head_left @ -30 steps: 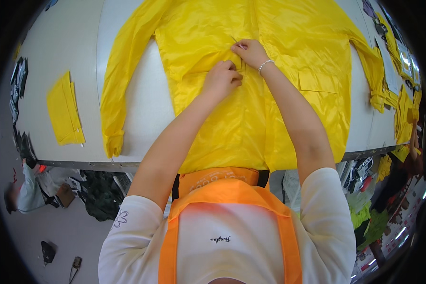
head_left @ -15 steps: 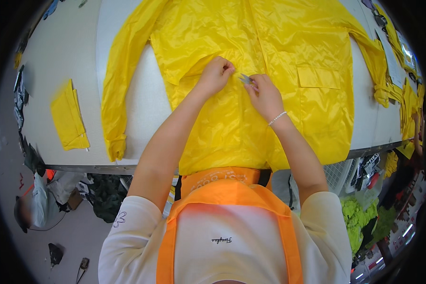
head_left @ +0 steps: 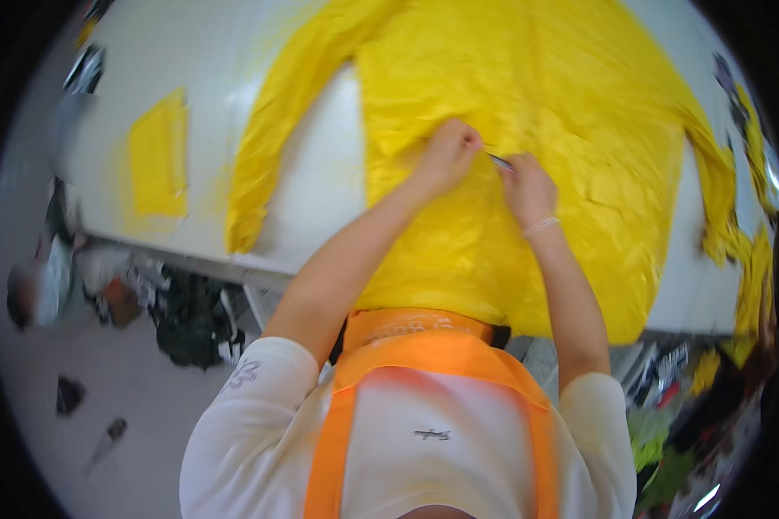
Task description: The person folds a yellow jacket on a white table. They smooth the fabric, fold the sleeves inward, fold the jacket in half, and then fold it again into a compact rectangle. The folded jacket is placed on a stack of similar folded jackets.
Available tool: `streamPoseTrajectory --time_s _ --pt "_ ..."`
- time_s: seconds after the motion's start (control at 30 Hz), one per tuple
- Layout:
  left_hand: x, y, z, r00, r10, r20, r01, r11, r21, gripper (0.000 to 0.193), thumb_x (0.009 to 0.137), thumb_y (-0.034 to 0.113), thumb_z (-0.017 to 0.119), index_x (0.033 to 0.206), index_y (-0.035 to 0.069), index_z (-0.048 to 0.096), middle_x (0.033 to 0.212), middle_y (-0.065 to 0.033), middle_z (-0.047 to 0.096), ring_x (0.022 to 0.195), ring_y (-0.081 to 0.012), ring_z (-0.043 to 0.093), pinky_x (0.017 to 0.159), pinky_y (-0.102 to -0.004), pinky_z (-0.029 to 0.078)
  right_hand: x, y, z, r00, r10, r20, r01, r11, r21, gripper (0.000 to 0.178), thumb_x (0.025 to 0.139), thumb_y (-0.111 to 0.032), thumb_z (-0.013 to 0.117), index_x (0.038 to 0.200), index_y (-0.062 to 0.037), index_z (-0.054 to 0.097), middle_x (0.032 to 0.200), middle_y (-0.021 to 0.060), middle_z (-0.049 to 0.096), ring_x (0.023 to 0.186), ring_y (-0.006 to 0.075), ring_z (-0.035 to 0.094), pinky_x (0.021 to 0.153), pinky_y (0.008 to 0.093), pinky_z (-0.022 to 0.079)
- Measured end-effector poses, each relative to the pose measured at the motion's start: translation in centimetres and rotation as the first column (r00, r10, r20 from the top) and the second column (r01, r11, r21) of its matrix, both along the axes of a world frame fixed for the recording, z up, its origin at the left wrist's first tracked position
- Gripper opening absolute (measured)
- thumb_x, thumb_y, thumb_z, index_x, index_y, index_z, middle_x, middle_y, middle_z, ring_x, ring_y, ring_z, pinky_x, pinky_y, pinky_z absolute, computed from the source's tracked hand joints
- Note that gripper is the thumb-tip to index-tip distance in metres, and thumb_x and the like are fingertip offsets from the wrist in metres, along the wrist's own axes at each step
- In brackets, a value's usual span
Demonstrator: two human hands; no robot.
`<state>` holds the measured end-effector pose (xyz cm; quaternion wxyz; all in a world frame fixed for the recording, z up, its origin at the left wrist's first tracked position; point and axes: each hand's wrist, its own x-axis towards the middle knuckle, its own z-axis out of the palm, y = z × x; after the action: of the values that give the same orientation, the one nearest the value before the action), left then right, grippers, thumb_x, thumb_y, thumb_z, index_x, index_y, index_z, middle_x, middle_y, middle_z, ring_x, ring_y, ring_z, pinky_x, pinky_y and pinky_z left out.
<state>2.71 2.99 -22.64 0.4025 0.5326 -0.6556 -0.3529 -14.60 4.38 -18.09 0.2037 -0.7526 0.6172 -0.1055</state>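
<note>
A yellow jacket (head_left: 580, 112) lies spread flat on a white table (head_left: 320, 182), sleeves out to both sides. My left hand (head_left: 448, 156) presses closed fingers on the fabric near the jacket's middle line. My right hand (head_left: 526, 186), a bracelet on its wrist, pinches a small dark metal piece (head_left: 499, 161), seemingly the zipper pull, just right of the left hand. The picture is blurred, so the fine detail between the fingers is unclear.
A folded yellow cloth piece (head_left: 157, 156) lies on the table's left part. More yellow garments (head_left: 753, 259) hang at the right edge. Bags and clutter (head_left: 182, 320) sit on the floor under the table's near edge.
Both hands have moved down the jacket's front toward me, the right hand keeping its pinch. The view has shifted and blurred.
</note>
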Motion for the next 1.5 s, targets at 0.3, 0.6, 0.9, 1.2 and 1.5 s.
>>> streamPoseTrajectory --time_s 0.3,0.6,0.9,1.2,1.5 --pt "21.0 21.0 9.3 0.715 0.471 0.517 -0.422 0.880 -0.218 0.035 0.065 0.014 0.077 0.093 0.005 0.059 0.091 -0.0111 0.058 0.087 -0.0290 0.055 0.079 -0.0383 0.044 3.2 -1.7 0.3 0.977 0.144 0.159 -0.127 0.985 -0.113 0.043 0.074 -0.023 0.070 0.113 -0.0064 0.059 0.110 0.0118 0.057 0.094 0.0267 0.060 0.079 0.0351 0.049" --pt "21.8 20.1 9.9 0.462 0.715 0.524 -0.382 0.694 -0.610 0.020 0.070 0.008 0.064 0.090 0.009 0.067 0.091 -0.0025 0.063 0.087 -0.0208 0.059 0.078 -0.0379 0.040 10.4 3.5 6.7 0.817 0.186 0.546 -0.331 0.926 0.179 0.032 0.080 -0.027 0.069 0.097 0.0004 0.067 0.086 0.0116 0.068 0.081 0.0187 0.064 0.071 0.0285 0.049" --pt "8.8 25.1 10.9 0.875 0.278 0.397 0.012 0.806 -0.592 0.041 0.072 0.012 0.068 0.112 0.009 0.058 0.110 -0.0066 0.058 0.094 -0.0198 0.054 0.081 -0.0353 0.039 10.0 9.0 3.8 0.681 -0.110 0.724 -0.359 0.812 0.460 0.021 0.084 -0.020 0.066 0.090 -0.0008 0.059 0.068 -0.0049 0.047 0.055 0.0052 0.040 0.049 0.0214 0.035" --pt "8.5 22.8 2.8 0.946 0.289 0.144 -0.283 0.957 -0.062 0.023 0.074 0.011 0.066 0.094 0.005 0.057 0.115 -0.0148 0.050 0.108 -0.0339 0.047 0.091 -0.0388 0.041 4.1 10.6 -0.1 0.556 -0.603 0.572 -0.090 0.640 0.763 0.010 0.083 -0.012 0.058 0.089 -0.0067 0.052 0.067 -0.0034 0.049 0.046 0.0064 0.035 0.041 0.0211 0.030" --pt "11.0 21.0 7.4 0.915 0.106 -0.389 -0.132 0.990 -0.040 0.009 0.079 0.001 0.056 0.088 0.001 0.057 0.092 -0.0078 0.061 0.089 -0.0193 0.058 0.084 -0.0293 0.044 7.0 9.3 9.0 0.791 0.481 0.378 -0.576 0.793 0.196 0.023 0.078 -0.003 0.065 0.101 -0.0047 0.062 0.085 -0.0002 0.063 0.066 0.0093 0.051 0.061 0.0214 0.043"
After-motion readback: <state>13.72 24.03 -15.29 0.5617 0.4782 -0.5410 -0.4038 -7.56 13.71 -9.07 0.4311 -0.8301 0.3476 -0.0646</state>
